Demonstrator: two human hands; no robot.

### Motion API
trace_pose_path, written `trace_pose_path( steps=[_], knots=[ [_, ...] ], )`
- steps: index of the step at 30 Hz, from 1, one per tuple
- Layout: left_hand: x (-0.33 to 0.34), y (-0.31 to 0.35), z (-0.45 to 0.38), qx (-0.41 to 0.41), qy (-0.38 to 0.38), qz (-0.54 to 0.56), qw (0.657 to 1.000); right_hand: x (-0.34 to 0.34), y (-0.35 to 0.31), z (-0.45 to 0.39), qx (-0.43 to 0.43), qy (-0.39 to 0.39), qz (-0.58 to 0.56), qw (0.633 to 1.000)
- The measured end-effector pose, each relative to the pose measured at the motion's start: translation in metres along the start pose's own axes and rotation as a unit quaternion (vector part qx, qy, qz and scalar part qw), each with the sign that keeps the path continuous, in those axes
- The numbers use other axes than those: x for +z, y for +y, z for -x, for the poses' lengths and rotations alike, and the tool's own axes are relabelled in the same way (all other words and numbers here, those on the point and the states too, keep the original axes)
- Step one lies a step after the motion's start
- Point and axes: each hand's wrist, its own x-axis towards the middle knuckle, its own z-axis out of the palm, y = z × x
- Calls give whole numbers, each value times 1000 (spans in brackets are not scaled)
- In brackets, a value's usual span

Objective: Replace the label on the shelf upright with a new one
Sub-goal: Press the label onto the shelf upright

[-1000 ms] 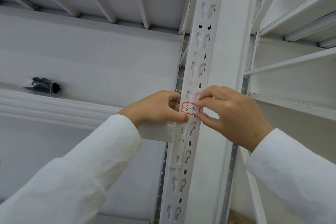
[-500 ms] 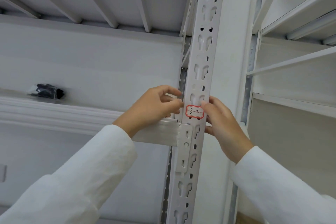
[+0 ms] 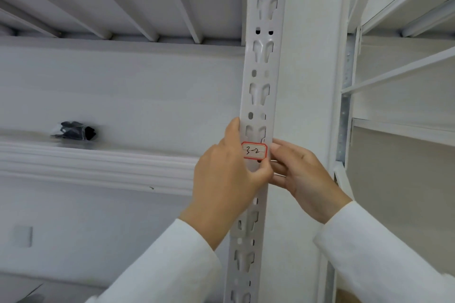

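A small white label [image 3: 254, 150] with a red border and handwritten "3-2" sits on the front of the white slotted shelf upright [image 3: 261, 76]. My left hand [image 3: 226, 174] wraps the upright's left edge, thumb lying across the upright just under the label. My right hand [image 3: 299, 177] is at the upright's right edge, fingertips touching the label's right side. Neither hand holds a loose object. White sleeves cover both arms.
A white shelf beam [image 3: 98, 162] runs left from the upright, with a small black bundle in clear wrap [image 3: 73, 131] lying on the shelf. Shelf ribs [image 3: 138, 7] are overhead. Another white shelving bay [image 3: 403, 76] stands to the right.
My left hand slid over the upright, its thumb now below the label. My right hand dropped from pinching the label to touching its right edge. The view tilted upward.
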Motion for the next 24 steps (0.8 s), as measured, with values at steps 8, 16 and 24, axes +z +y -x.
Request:
trace_pose_path(
  steps=[8, 16, 24],
  knots=[
    [-5, 7, -4, 11, -8, -105, 994, -10, 7, -3, -17, -38, -7, 999],
    [-8, 14, -5, 7, -7, -150, 989, -10, 9, -5, -27, -36, -21, 999],
    [-2, 14, -3, -7, 13, -160, 987, -9, 8, -3, -15, -21, -20, 999]
  ],
)
